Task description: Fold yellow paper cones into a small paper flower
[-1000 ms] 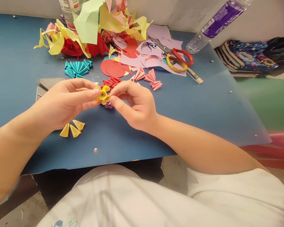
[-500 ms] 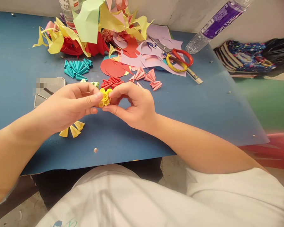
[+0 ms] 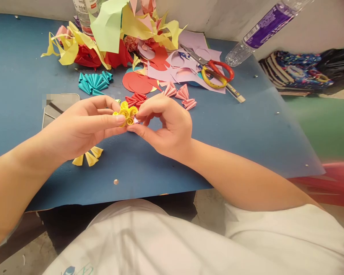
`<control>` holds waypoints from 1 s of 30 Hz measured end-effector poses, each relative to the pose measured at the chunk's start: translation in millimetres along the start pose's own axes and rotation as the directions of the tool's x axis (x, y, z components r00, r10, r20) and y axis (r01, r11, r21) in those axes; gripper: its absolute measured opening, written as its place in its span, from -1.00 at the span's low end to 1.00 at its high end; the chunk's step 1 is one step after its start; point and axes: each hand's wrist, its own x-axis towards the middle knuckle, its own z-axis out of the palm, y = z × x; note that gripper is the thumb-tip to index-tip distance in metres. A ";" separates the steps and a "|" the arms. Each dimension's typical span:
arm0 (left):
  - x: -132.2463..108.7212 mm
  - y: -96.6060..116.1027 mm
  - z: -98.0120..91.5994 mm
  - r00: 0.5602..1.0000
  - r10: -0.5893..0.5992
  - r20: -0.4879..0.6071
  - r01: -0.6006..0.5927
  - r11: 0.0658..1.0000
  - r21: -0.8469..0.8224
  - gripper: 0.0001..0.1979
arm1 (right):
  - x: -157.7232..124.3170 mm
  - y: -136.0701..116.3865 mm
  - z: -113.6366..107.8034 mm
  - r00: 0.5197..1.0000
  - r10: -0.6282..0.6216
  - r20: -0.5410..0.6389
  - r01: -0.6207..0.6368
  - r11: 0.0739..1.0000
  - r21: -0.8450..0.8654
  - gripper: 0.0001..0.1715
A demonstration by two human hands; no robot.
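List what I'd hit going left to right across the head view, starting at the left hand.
Left hand → yellow paper flower → right hand → scissors → purple-labelled bottle → black plastic.

You hold a small yellow paper flower (image 3: 127, 114), curled petals round a coiled centre, facing you over the table (image 3: 232, 130), in from its near edge.

The left arm (image 3: 14, 175) and right arm (image 3: 240, 177) reach in. The left hand (image 3: 86, 125) pinches, thumb on top. Near it, the right hand (image 3: 173, 124) bends its thumb and finger round like a hook.
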 end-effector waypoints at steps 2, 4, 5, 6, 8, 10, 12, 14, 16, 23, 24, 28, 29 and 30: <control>0.0 0.5 0.2 1.000 -0.015 -0.014 0.015 1.000 -0.002 -0.80 | 1.1 -0.3 -0.5 0.997 -0.071 -0.004 0.070 0.995 -0.065 -0.75; -0.7 0.7 0.8 0.999 -0.032 -0.011 0.032 0.999 -0.002 -0.77 | 1.5 -0.8 -0.7 0.990 -0.138 0.002 0.137 0.982 -0.131 -0.72; -1.1 0.7 1.3 0.999 -0.038 -0.007 0.038 0.999 0.001 -0.76 | 1.6 -1.0 -0.7 0.986 -0.164 0.009 0.164 0.973 -0.162 -0.70; -1.6 0.6 1.8 0.999 -0.046 -0.004 0.046 0.999 0.005 -0.75 | 1.5 -1.1 -0.5 0.983 -0.182 0.016 0.181 0.965 -0.188 -0.67; -2.5 0.1 3.0 0.998 -0.058 -0.002 0.058 0.998 0.007 -0.75 | 1.1 -0.6 0.3 0.979 -0.200 0.024 0.200 0.953 -0.228 -0.63; -3.2 -0.6 3.7 0.998 -0.064 0.008 0.064 0.998 -0.002 -0.76 | 0.3 0.6 1.6 0.975 -0.221 0.024 0.220 0.939 -0.264 -0.66; -3.6 -1.1 3.8 0.998 -0.065 0.023 0.065 0.998 -0.012 -0.78 | -0.8 1.8 3.0 0.973 -0.230 0.016 0.225 0.932 -0.285 -0.71; -3.9 -1.1 3.4 0.998 -0.061 0.025 0.062 0.998 -0.015 -0.78 | -1.7 1.7 3.7 0.974 -0.226 0.013 0.220 0.935 -0.279 -0.73; -4.2 -0.5 3.1 0.998 -0.060 0.014 0.061 0.998 -0.019 -0.78 | -2.1 0.4 3.5 0.978 -0.209 0.020 0.207 0.942 -0.264 -0.73; -3.0 0.6 3.4 0.997 -0.072 -0.011 0.071 0.997 -0.034 -0.79 | -1.8 -1.9 0.8 0.982 -0.179 0.062 0.188 0.952 -0.241 -0.76; -2.8 0.2 2.8 0.997 -0.074 -0.007 0.074 0.997 -0.034 -0.78 | -2.0 -1.4 0.7 0.984 -0.169 0.065 0.179 0.954 -0.238 -0.78; -3.4 -1.9 -0.1 0.998 -0.058 -0.011 0.058 0.998 -0.003 -0.71 | -1.6 -1.1 0.8 0.982 -0.181 0.047 0.187 0.953 -0.239 -0.79; -3.8 -2.1 -0.5 0.999 -0.049 -0.016 0.049 0.999 0.000 -0.71 | -1.0 -1.7 0.9 0.982 -0.184 0.036 0.187 0.955 -0.229 -0.78; -4.3 -2.2 -0.6 0.999 -0.044 -0.018 0.044 0.999 -0.005 -0.71 | -0.3 -2.7 1.1 0.984 -0.177 0.023 0.177 0.961 -0.213 -0.77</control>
